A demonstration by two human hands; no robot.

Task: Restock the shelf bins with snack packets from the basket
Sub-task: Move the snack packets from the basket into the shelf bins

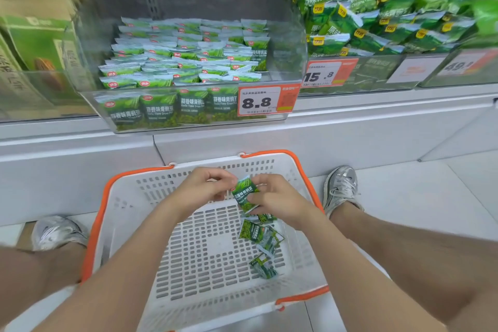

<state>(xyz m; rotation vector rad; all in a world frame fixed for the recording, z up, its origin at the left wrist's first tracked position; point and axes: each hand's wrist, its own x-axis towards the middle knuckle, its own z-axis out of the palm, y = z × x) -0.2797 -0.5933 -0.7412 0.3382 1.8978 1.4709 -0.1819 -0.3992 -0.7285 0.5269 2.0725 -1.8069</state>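
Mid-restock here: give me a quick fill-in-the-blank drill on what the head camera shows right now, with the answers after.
1. Over the white basket, the right hand grips one ____ pea packet.
2. Loose packets lie on the basket's ____ side.
3. The price tag on the clear bin straight ahead reads ____.
4. The basket's handles are ____.
Missing words: green; right; 8.8; orange.

white basket (129, 197), green packets (258, 233)
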